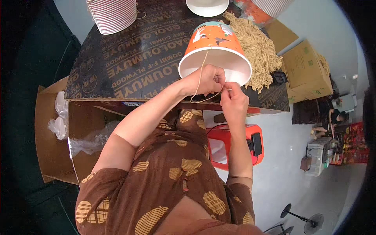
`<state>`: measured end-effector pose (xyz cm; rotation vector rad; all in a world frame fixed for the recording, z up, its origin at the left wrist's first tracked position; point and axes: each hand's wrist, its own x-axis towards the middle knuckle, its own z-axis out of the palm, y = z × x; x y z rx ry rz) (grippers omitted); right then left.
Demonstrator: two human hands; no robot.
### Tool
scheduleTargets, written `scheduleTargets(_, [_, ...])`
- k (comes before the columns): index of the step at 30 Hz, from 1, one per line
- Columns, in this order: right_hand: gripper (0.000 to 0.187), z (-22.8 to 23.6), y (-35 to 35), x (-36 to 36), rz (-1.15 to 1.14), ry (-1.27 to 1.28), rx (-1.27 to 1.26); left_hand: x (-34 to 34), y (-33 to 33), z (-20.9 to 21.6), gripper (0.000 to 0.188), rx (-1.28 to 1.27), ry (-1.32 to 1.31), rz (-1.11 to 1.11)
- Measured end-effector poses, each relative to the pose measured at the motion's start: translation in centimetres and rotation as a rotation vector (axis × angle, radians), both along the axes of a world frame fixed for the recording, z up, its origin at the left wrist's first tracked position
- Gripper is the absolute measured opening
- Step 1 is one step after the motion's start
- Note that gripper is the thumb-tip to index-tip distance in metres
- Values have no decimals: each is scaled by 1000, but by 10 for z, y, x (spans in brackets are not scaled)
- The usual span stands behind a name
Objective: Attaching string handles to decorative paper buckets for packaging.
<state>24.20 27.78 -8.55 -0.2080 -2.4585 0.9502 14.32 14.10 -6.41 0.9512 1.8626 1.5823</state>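
Pinches a tan cord (205, 58) in the right hand (235, 98), fingertips together; curls the left hand (209, 79) nearly closed against them, cannot tell whether also gripping cord. Works at the white mouth of an orange bucket (213, 38), tipped toward the body on the table (152, 51), beside heaped tan cords (254, 51).

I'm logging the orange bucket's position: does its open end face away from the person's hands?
No, the orange bucket opens toward the left hand and right hand, its white inside showing.
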Motion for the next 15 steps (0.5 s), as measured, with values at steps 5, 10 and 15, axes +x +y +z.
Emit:
scheduleTargets(5, [5, 3, -4, 0, 30, -16, -250, -2, 5, -10, 6, 37, 181, 47])
scheduleTargets(10, [3, 11, -6, 3, 66, -31, -476, 1, 5, 0, 7, -18, 122, 51])
scheduleTargets(15, [4, 9, -6, 4, 141, 0, -675, -2, 4, 0, 12, -76, 56, 83])
